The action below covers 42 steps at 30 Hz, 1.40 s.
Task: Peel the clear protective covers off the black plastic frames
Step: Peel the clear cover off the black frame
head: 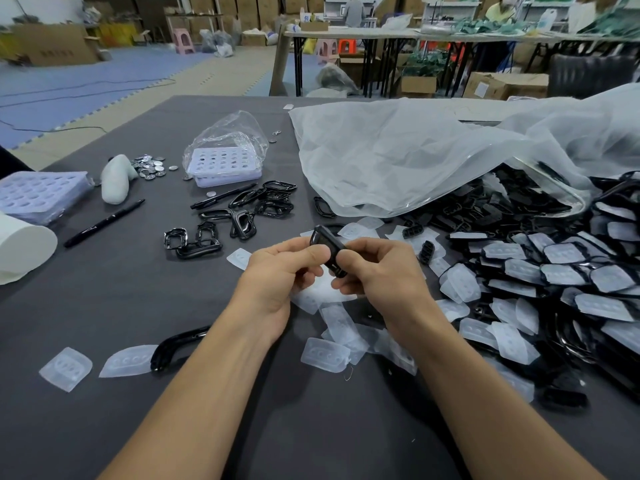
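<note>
Both hands hold one black plastic frame [327, 245] above the middle of the dark table. My left hand [284, 271] grips its left side with thumb and curled fingers. My right hand [377, 268] pinches its right end. Whether a clear cover is on this frame I cannot tell. Loose clear covers [325, 353] lie under and in front of my hands. A big heap of covered black frames [561, 271] fills the right side. Bare black frames [242, 211] lie in a cluster behind my left hand.
A large clear plastic bag [415, 161] spills frames at the back right. Two black pens [104, 223], purple trays [225, 168], a pile of metal discs [150, 166], a white roll [20, 247] and a black frame [176, 344] near my left forearm lie on the table [104, 410].
</note>
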### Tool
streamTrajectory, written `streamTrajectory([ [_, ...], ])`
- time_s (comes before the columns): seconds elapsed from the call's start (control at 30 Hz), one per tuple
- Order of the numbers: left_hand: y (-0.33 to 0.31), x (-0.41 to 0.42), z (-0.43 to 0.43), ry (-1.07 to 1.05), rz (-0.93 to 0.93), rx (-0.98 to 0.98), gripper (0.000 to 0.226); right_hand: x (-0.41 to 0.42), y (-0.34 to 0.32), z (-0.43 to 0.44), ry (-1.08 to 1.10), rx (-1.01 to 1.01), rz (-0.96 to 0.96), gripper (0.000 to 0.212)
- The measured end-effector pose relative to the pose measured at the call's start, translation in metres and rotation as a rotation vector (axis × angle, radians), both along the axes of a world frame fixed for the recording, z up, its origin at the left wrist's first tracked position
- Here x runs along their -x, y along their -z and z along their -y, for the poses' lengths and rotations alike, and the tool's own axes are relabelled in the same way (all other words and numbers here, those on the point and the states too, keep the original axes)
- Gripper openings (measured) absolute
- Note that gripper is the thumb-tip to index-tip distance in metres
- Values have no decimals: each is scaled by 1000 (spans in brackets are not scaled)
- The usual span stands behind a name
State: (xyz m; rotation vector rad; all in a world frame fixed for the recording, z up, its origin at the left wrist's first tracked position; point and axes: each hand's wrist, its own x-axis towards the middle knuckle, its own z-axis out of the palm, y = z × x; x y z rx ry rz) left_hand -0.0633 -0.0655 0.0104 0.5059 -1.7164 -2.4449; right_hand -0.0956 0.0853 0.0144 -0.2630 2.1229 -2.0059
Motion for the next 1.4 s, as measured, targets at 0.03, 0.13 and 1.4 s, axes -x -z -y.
streamTrajectory([
  [0.03,-2,0,0,14,-4,-74,15,0,-1,0,-12,35,25,14],
  [0.13,-3,-1,1,-1,1,-308,21,0,-4,-1,-63,99,67,14],
  [1.4,-2,0,18,108,-10,-409,31,12,8,-20,116,-765,-391,24],
])
